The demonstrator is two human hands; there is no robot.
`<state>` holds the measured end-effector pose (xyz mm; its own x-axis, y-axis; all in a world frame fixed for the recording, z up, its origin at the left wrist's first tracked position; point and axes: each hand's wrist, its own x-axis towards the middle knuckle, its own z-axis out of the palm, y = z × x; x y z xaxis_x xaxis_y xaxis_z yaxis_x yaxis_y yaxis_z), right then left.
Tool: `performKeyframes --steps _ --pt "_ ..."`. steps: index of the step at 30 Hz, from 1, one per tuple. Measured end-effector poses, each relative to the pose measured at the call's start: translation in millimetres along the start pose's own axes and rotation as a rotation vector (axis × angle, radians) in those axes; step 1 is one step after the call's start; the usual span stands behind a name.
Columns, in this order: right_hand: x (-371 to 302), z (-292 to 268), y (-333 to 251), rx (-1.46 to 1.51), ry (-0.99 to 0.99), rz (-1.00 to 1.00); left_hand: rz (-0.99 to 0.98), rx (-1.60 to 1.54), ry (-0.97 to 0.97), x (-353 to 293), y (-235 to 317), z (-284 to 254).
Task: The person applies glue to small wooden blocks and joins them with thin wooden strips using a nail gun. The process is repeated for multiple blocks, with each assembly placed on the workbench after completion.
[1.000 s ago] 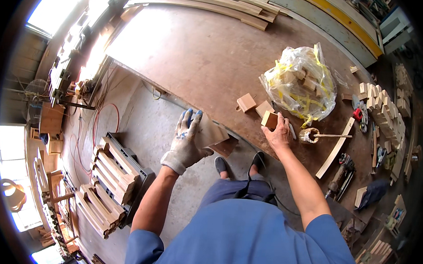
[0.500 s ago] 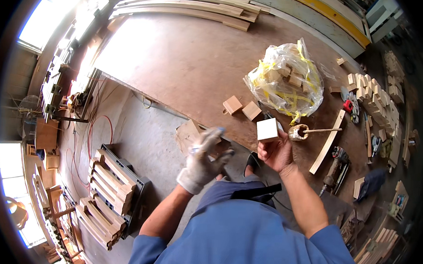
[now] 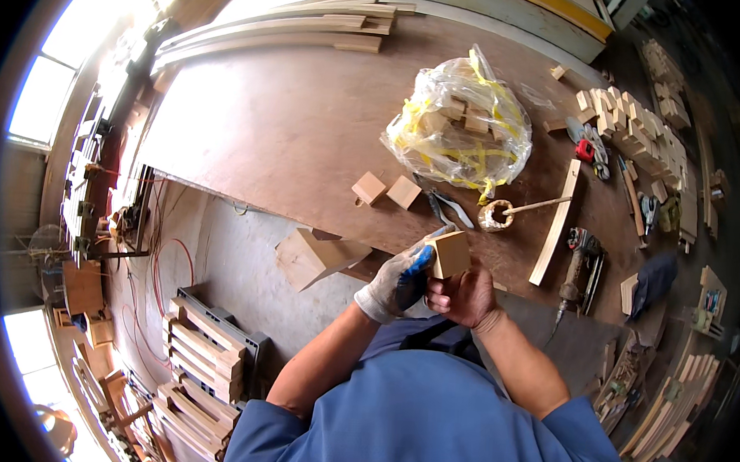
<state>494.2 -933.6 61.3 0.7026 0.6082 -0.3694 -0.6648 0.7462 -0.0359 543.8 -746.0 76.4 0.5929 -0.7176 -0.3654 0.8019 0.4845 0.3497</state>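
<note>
A square wooden block (image 3: 451, 256) is held up in front of me at the near edge of the table. My left hand (image 3: 397, 280), in a white glove with blue on the palm side, grips its left side. Bare, my right hand (image 3: 468, 300) has its fingers curled against the block's lower part; the contact is partly hidden. Two more wooden blocks, a left one (image 3: 369, 189) and a right one (image 3: 404, 192), lie just beyond on the table. Pliers (image 3: 452, 208) rest near them, beside a glue-smeared pot (image 3: 493, 215) with a stick in it.
A clear plastic bag (image 3: 466, 119) with yellow tape holds wooden pieces on the brown table (image 3: 267, 119). Rightward lie a wood strip (image 3: 555, 223), a power tool (image 3: 581, 265), a red tape measure (image 3: 586, 150) and stacked wood pieces (image 3: 638, 131). Slatted wood (image 3: 204, 348) is piled at left.
My left hand has come in from the left and taken hold of the block, which my right hand alone held. The block has turned and come nearer to me. My view has shifted right.
</note>
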Motion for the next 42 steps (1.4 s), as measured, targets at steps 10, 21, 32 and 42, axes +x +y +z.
performKeyframes --steps 10,21,32,42 --pt "-37.5 -29.4 -46.3 -0.988 0.798 -0.298 0.146 0.065 0.093 29.6 -5.0 -0.3" --pt "-26.0 -40.9 -156.6 -1.397 0.774 -0.853 0.096 -0.062 0.203 59.7 -14.9 -25.4" --pt "-55.7 -0.6 -148.5 -1.492 0.915 -0.946 0.079 -0.236 0.167 60.5 -18.7 -26.9" --pt "-45.4 -20.8 -152.3 -1.277 0.923 -0.857 0.045 -0.185 0.161 56.5 -15.0 -19.9"
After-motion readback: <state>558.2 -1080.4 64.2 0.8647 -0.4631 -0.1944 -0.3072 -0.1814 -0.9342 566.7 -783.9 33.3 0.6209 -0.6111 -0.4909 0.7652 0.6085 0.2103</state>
